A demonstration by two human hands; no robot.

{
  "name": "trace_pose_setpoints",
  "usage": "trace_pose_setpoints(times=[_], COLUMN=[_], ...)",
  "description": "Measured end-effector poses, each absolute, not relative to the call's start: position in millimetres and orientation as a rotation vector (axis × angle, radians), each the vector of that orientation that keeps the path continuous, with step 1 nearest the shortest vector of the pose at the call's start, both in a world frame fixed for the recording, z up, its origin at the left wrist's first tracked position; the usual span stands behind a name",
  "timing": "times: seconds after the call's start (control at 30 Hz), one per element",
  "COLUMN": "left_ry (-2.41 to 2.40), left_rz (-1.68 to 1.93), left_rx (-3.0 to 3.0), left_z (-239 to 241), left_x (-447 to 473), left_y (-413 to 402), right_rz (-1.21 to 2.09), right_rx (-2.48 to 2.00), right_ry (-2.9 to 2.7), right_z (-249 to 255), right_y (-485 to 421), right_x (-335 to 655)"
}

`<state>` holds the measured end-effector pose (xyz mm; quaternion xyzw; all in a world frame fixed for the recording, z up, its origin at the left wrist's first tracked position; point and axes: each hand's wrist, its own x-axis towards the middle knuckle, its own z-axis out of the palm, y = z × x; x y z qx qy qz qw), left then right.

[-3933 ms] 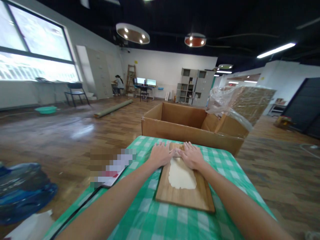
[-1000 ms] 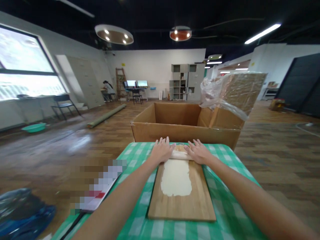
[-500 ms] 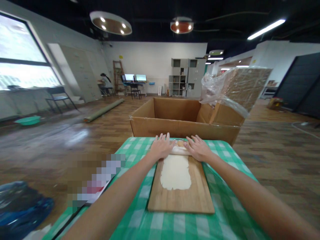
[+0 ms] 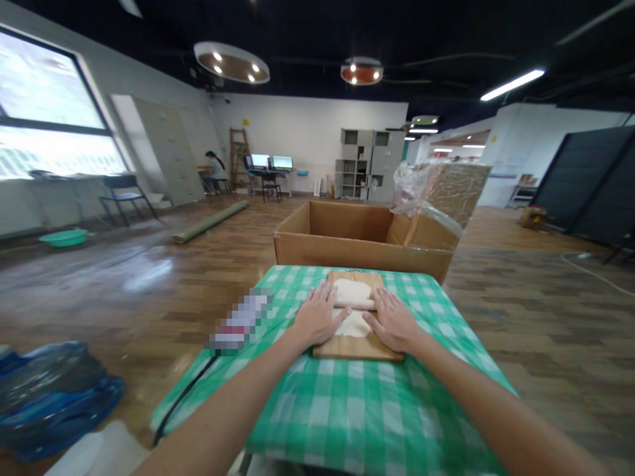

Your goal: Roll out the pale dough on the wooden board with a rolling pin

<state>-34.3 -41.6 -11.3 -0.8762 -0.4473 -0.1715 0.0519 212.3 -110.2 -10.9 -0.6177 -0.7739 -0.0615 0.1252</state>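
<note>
My left hand (image 4: 315, 318) and right hand (image 4: 394, 322) lie flat with fingers stretched, palms on the ends of the rolling pin (image 4: 354, 304), not curled round it. The pin crosses the dough (image 4: 351, 289) on the wooden board (image 4: 357, 348), atop a green checked tablecloth (image 4: 357, 410). Beyond stands an open cardboard box (image 4: 347, 251) on the wood floor (image 4: 149, 291).

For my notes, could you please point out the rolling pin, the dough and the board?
rolling pin (image 4: 354, 304): head view, bare middle.
dough (image 4: 351, 289): head view, far part.
board (image 4: 358, 350): head view, near edge.
</note>
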Motion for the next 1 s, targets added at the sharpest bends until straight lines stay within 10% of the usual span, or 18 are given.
trace_pose_setpoints(times=[1.0], left_ry=[-1.505], left_rz=[-0.466], left_rx=[-2.618], left_z=[-2], left_x=[7], left_y=[71], right_rz=[0.011], right_rx=[-1.985], right_ry=[-2.263], right_z=[-7], right_y=[36], right_x=[239])
